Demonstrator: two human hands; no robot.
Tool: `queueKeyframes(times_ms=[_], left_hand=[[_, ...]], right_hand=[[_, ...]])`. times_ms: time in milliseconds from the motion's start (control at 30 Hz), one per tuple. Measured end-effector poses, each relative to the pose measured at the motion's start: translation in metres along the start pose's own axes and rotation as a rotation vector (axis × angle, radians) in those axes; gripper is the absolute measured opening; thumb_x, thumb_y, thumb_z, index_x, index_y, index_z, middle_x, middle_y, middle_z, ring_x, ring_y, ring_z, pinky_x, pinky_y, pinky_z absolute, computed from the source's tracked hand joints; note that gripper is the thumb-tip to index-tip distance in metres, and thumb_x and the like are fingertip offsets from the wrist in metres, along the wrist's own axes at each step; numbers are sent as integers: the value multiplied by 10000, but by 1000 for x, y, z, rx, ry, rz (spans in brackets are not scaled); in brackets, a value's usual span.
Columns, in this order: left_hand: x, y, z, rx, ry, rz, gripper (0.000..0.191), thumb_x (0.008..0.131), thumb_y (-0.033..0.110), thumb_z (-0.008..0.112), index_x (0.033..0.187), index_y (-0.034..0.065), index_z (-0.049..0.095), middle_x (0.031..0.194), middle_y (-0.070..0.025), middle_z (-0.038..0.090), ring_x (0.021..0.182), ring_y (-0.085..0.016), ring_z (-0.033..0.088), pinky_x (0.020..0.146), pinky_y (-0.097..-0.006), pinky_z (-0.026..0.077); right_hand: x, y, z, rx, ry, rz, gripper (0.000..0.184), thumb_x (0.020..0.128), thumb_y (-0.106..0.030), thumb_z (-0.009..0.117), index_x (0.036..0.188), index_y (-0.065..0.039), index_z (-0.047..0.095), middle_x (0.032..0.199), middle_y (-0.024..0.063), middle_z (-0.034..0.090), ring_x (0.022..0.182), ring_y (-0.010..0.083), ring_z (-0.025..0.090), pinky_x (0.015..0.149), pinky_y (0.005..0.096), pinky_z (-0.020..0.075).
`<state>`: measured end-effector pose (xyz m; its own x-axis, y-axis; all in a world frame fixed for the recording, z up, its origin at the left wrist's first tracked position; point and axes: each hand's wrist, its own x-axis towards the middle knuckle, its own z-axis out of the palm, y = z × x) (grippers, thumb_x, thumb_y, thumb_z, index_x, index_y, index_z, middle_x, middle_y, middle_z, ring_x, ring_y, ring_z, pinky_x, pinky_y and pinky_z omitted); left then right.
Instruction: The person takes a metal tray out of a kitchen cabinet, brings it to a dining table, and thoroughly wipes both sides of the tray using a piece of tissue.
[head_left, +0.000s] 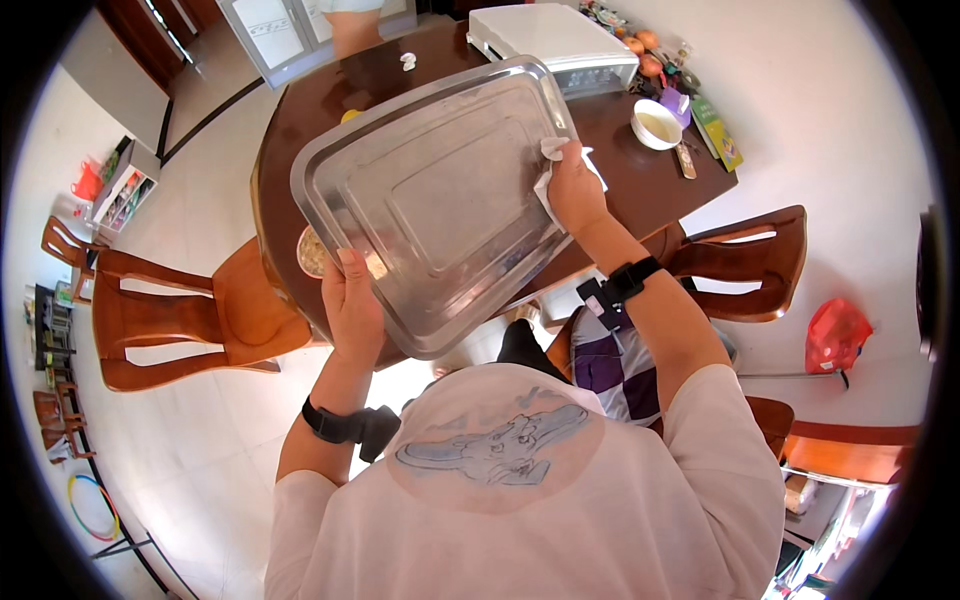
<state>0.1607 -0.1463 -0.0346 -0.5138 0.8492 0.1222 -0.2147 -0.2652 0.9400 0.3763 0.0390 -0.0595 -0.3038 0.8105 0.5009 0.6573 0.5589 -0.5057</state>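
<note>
Both my hands hold a rectangular stainless steel tray tilted above the dark brown wooden table. My left hand grips its lower left edge, the thumb lying on the rim. At the right edge, my right hand presses a crumpled white tissue against the metal. Partly hidden behind the tray's left side is a bowl with pale, grainy contents. A bit of a yellow thing shows past the upper left rim.
A white appliance stands at the table's back. To the right are a white bowl with liquid, a remote control and a green booklet. Wooden chairs flank the table. Beyond it, part of another person shows.
</note>
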Motion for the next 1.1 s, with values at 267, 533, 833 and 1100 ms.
queueKeyframes(times_ms=[267,533,833,1100], left_hand=[[21,-11,-4,55,98,61,306,977,324,384,969,33,480,870,33,436,782,-69,366,701,-203,328],[29,-1,-21,142,125,153,292,980,322,376,897,56,463,814,38,394,744,-66,336,660,-207,306],[28,4,-3,14,242,13,310,976,336,382,1010,49,496,896,9,472,799,-79,418,711,-221,375],[36,11,-47,76,96,-13,414,972,377,359,1146,22,481,1060,-67,543,953,-160,519,830,-287,431]], right_hand=[[-69,-121,28,199,-533,-594,158,722,-85,560,877,-54,558,869,126,587,840,294,580,754,392,467],[-23,-28,-1,-36,-160,-218,220,693,-45,592,909,-49,552,870,140,568,840,349,548,721,419,449],[-66,-111,24,256,-299,-738,168,681,-81,582,846,-89,548,757,83,494,745,259,510,661,360,422],[-18,3,-34,-207,-338,-480,318,602,3,601,912,-67,575,909,105,579,890,307,543,728,419,429]])
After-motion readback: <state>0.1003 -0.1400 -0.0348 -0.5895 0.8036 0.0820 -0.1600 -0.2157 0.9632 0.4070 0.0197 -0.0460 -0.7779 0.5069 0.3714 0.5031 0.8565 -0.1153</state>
